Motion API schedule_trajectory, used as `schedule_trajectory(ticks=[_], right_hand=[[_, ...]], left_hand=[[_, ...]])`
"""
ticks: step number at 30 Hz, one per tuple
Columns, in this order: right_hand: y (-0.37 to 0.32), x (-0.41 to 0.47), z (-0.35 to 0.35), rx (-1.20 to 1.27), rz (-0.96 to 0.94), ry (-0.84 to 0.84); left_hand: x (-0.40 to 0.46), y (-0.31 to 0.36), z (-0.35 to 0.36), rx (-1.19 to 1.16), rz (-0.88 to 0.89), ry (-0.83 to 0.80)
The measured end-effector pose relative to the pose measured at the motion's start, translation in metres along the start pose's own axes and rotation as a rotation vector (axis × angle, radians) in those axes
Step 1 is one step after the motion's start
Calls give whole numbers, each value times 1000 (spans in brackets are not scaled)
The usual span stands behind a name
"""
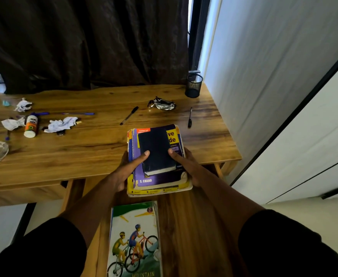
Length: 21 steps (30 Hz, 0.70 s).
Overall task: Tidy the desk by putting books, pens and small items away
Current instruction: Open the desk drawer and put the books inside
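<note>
At 6 o'clock of the desk (84,148), your left hand (124,172) and right hand (188,168) grip a worn purple-and-yellow book stack (156,178), thumbs pressing its small black top book (156,148).

Stack of books (158,160) at near edge of desk (96,144), small book (156,149) on top. Pens (129,115) behind the stack. Pen cup (193,85) in far right corner. Glue bottle (31,125) and crumpled papers (61,124) far left. Cycling book (134,240) nearest, in open drawer (184,226).

Home study: wooden desk (96,152), curtain (80,43), books (156,156).
</note>
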State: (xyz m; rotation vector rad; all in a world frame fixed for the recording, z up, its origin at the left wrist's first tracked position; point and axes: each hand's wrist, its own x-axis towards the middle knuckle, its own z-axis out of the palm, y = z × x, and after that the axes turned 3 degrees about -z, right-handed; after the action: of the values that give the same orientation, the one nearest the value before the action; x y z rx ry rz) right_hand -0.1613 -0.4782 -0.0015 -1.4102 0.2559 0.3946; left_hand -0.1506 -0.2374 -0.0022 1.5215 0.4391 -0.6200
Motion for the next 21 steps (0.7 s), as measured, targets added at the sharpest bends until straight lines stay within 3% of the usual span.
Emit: schedule_trajectory(ticks=[12,15,18,21], right_hand=[[16,-40,-9,100,131,-14],[27,-66,-15,89,133,-40],[38,-90,-27,78,111,-194],[49,-108,-40,1,118,-194]], left_hand=[[-42,-28,19,-78,144,162],[-55,-55,23,-31,165,117],[-69,-83,34,-10,211,90],[-76,-110,43,-26,229,14]])
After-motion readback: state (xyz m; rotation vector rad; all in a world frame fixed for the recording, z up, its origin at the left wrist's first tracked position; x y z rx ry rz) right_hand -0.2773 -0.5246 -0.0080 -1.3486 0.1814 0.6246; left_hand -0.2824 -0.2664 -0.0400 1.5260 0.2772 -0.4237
